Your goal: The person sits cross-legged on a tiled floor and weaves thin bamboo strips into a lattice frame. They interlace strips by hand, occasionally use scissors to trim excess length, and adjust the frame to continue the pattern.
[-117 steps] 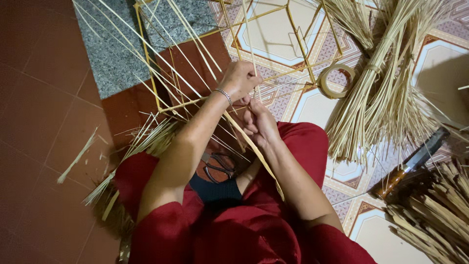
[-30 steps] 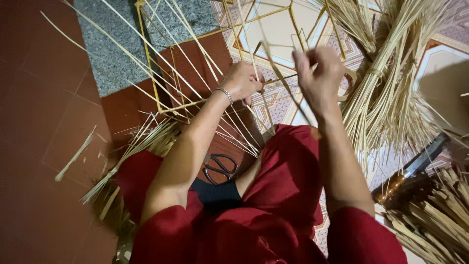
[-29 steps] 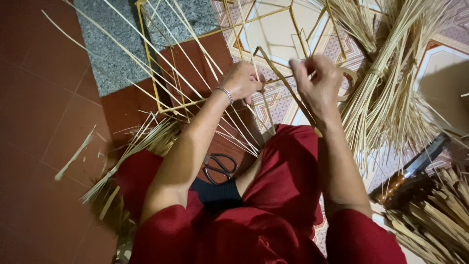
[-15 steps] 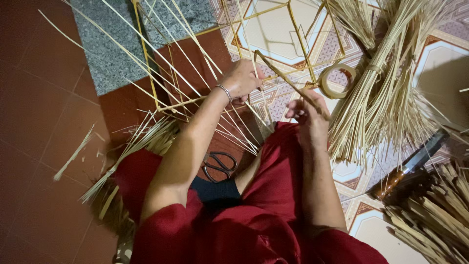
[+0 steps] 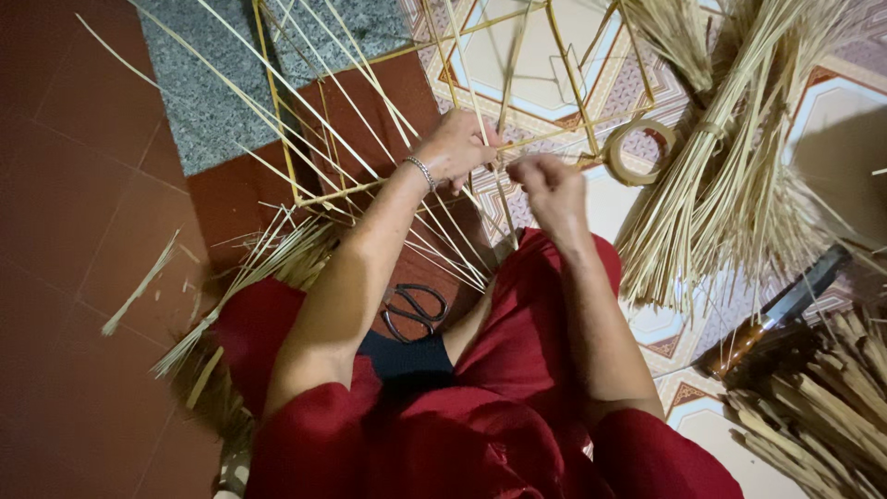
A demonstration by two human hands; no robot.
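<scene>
I sit on the floor in red clothes over a half-woven piece of thin bamboo strips (image 5: pixel 370 139). My left hand (image 5: pixel 457 148) pinches the strips where they cross near the weave's near edge. My right hand (image 5: pixel 550 185) is close beside it, fingers closed on a single upright strip (image 5: pixel 508 74) that is blurred from movement. Loose strip ends fan out toward my lap and to the left.
Black scissors (image 5: pixel 414 310) lie on the floor between my knees. A roll of tape (image 5: pixel 637 152) sits right of my hands. A tied bundle of strips (image 5: pixel 730 157) lies at right, a large knife (image 5: pixel 771 310) below it, darker sticks (image 5: pixel 813 416) at lower right.
My right hand came down from a raised position toward my left hand, drawing the strip with it. The left hand has stayed on the weave.
</scene>
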